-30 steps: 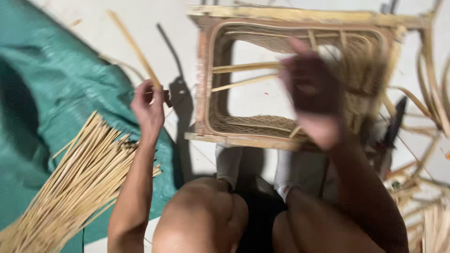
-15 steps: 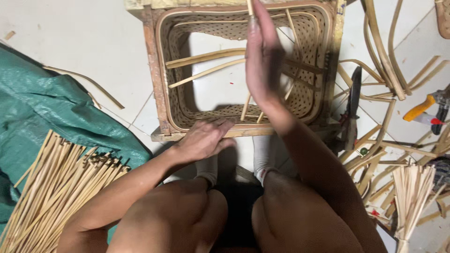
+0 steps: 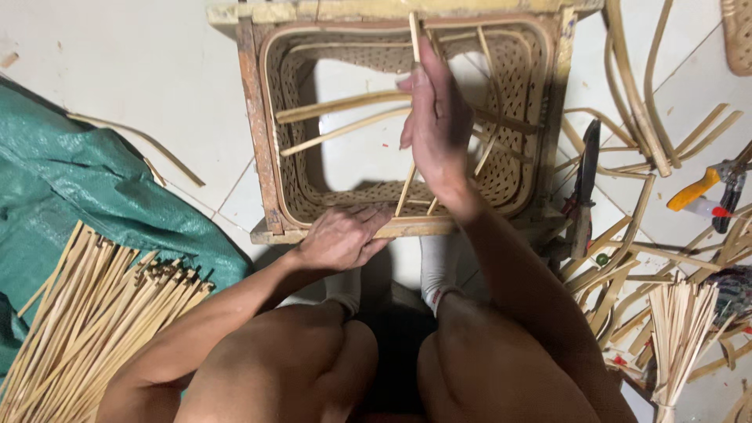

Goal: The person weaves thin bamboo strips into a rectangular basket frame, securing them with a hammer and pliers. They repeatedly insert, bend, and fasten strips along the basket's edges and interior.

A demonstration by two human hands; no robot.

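Basket frame [image 3: 407, 125] lies on the floor before the knees. Since 1 second ago the left hand [image 3: 341, 237] has come from beside it to press, fingers spread, on its near rail; the right hand [image 3: 435, 117] pinches 1 upright bamboo strip [image 3: 413, 35] inside.

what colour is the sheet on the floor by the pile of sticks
Green, a crumpled sheet on the pale floor left of the sticks; the head view shows it.
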